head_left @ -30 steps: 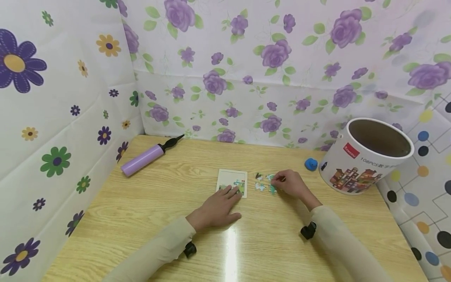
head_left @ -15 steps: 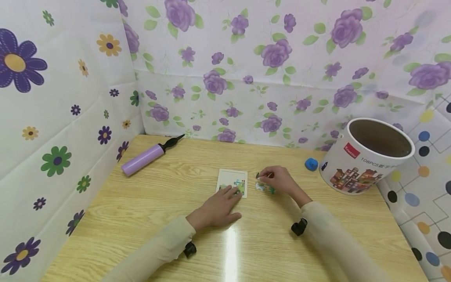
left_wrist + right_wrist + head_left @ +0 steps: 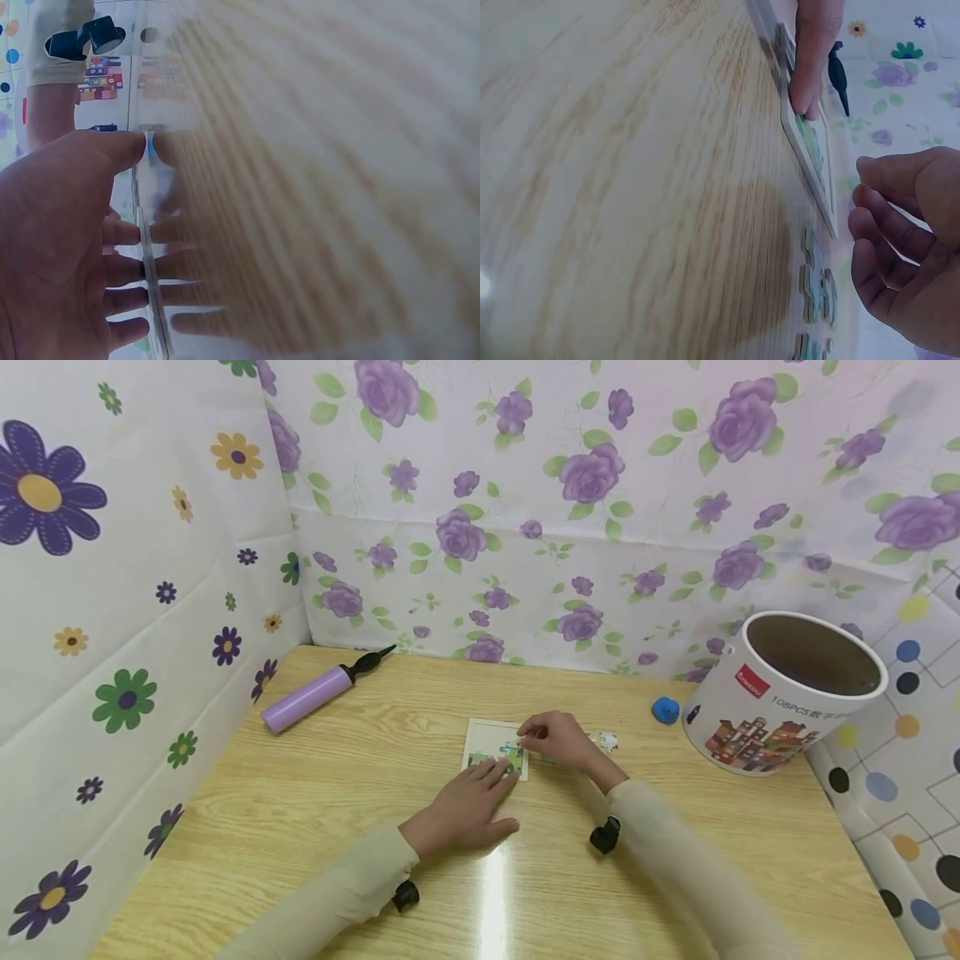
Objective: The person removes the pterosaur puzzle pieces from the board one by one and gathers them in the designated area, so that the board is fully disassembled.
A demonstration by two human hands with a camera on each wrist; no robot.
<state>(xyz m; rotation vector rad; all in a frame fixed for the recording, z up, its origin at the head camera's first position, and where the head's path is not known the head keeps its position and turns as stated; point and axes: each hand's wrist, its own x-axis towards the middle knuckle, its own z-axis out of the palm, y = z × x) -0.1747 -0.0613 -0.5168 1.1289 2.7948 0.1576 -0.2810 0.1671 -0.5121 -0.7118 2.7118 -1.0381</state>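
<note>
My left hand [image 3: 463, 803] lies palm down with its fingers extended over the lower part of a small, pale puzzle tray [image 3: 481, 732]. Green and blue picture pieces [image 3: 513, 758] show in the tray beside those fingertips. At the tray's right edge my right hand [image 3: 557, 739] pinches what seems to be a puzzle piece, mostly hidden by the fingers. Thumb and forefinger tips meet in the right wrist view, where the right hand [image 3: 907, 240] hovers above the table. Loose puzzle pieces [image 3: 608, 741] lie right of the tray, partly behind that hand.
A purple hand pump [image 3: 307, 697] with a black nozzle lies at the back left of the wooden table [image 3: 360, 777]. On the right stand a large white bucket [image 3: 750, 727] and a small blue object [image 3: 665, 710]. Flowered cloth [image 3: 465, 585] hangs behind.
My right hand has moved left from the loose pieces to the tray's right edge, uncovering pieces behind it. My left hand has stayed on the tray.
</note>
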